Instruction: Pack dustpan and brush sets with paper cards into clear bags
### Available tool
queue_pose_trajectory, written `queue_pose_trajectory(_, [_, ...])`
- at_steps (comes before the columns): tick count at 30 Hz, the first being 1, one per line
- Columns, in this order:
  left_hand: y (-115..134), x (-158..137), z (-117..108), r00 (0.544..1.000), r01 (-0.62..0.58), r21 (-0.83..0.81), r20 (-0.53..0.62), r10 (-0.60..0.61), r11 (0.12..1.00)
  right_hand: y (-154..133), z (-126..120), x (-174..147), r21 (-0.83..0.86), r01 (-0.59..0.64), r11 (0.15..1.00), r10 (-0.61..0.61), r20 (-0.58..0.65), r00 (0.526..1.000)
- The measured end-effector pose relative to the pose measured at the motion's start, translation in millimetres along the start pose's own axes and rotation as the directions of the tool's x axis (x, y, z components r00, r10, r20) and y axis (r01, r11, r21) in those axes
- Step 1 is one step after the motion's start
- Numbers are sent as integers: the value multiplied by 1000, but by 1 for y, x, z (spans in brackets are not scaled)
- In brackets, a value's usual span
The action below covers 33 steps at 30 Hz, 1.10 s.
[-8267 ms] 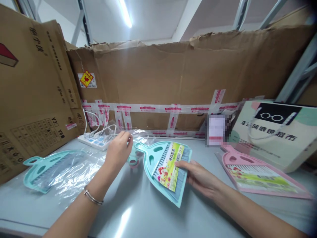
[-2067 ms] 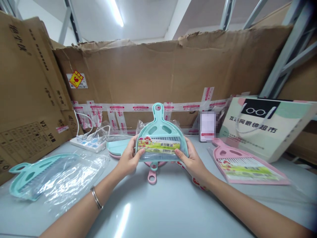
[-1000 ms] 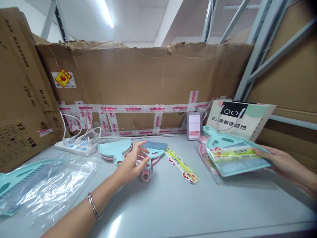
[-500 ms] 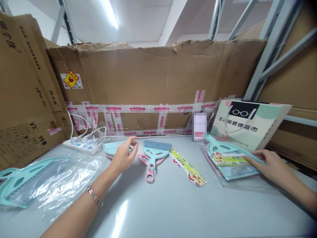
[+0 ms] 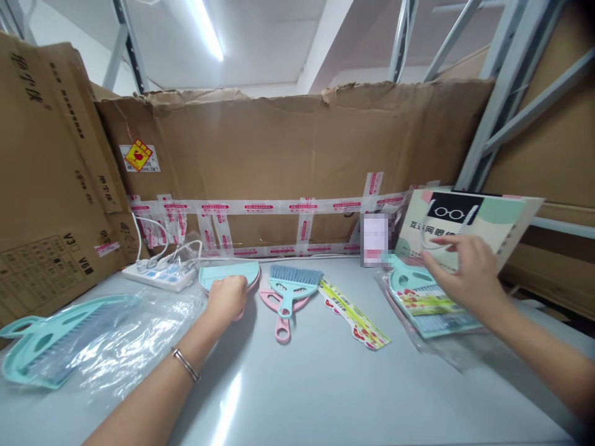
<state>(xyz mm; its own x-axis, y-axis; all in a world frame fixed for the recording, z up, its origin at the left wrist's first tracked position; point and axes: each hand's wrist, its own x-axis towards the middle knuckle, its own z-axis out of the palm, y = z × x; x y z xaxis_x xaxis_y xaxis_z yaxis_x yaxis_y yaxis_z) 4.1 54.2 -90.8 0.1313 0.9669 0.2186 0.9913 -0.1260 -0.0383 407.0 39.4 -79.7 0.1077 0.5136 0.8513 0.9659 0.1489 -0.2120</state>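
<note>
A turquoise dustpan (image 5: 231, 271), with a pink one showing beneath it, lies left of the middle. My left hand (image 5: 227, 297) is closed over its handle end, which the fingers mostly hide. My right hand (image 5: 469, 275) hovers with thumb and fingers apart over a bagged dustpan set (image 5: 425, 303) in turquoise and pink. Between the hands, a turquoise brush (image 5: 292, 285) with blue bristles rests on a pink brush (image 5: 282, 331). Long printed cards (image 5: 353, 313) in yellow-green with red pictures lie right of the brushes.
On the left is a turquoise dustpan and brush (image 5: 56, 341) on clear plastic bags (image 5: 134, 341). Behind it sits a white power strip (image 5: 160, 275) with cables. A paper bag (image 5: 506, 223) stands at the back right, near a phone-like object (image 5: 375, 238). Cardboard (image 5: 288, 148) walls the back.
My left hand has come down and closed on the dustpan's handle end. The right hand has lifted off the bagged set, moving up and slightly left.
</note>
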Motion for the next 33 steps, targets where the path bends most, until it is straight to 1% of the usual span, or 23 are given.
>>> queue_pose_trajectory(2, [-2, 0, -3, 1000, 0, 32, 7, 0, 999, -27, 5, 10, 152, 83, 985, -77, -48, 996])
queue_pose_trajectory(4, [-3, -2, -6, 1000, -22, 68, 12, 21, 997, -50, 12, 16, 271, 124, 954, -106, -83, 991])
queue_pose_trajectory(6, [0, -6, -9, 999, -51, 110, 4, 51, 993, -68, 19, 20, 370, 136, 919, -111, -88, 990])
queue_pose_trajectory(9, [6, -13, -12, 996, -82, 167, -22, 86, 983, -90, 27, 20, 496, 108, 862, -100, -42, 994])
queue_pose_trajectory(11, [9, -17, -16, 994, -90, 201, -46, 102, 975, -101, 33, 19, 565, 66, 822, -80, 0, 997])
queue_pose_trajectory(13, [7, -19, -21, 986, -86, 245, -121, 118, 966, -107, 38, 17, 626, 15, 780, -48, 35, 998])
queue_pose_trajectory(15, [1, -19, -28, 955, -89, 299, -246, 167, 950, -110, 43, 15, 678, -56, 733, 9, 73, 997])
queue_pose_trajectory(16, [-3, -18, -32, 925, -105, 324, -316, 212, 940, -110, 45, 13, 701, -98, 706, 43, 96, 994])
queue_pose_trajectory(17, [-8, -17, -36, 884, -138, 347, -379, 274, 928, -108, 47, 12, 726, -142, 673, 76, 122, 990])
queue_pose_trajectory(18, [-12, -16, -40, 830, -182, 369, -440, 344, 911, -106, 50, 11, 750, -187, 635, 109, 153, 982])
queue_pose_trajectory(21, [-22, -13, -48, 620, -329, 425, -577, 532, 843, -94, 55, 10, 812, -311, 494, 199, 243, 949])
queue_pose_trajectory(24, [-22, -14, -50, 441, -474, 449, -624, 645, 758, -84, 57, 10, 835, -424, 350, 270, 344, 899])
queue_pose_trajectory(26, [-16, -16, -51, 323, -576, 461, -631, 706, 675, -84, 55, 9, 822, -495, 283, 243, 437, 866])
queue_pose_trajectory(28, [-7, -19, -52, 208, -654, 466, -646, 734, 595, -92, 50, 5, 796, -551, 250, 124, 539, 833])
queue_pose_trajectory(29, [-3, -21, -52, 167, -684, 462, -654, 738, 564, -98, 46, 1, 776, -582, 244, 35, 593, 804])
queue_pose_trajectory(30, [1, -22, -52, 139, -710, 453, -661, 738, 539, -106, 42, -3, 748, -620, 238, -66, 649, 758])
queue_pose_trajectory(31, [5, -23, -51, 120, -734, 441, -665, 738, 517, -115, 38, -7, 708, -666, 236, -167, 704, 690])
queue_pose_trajectory(33, [12, -25, -48, 112, -777, 408, -659, 744, 479, -131, 31, -17, 606, -757, 245, -337, 785, 520])
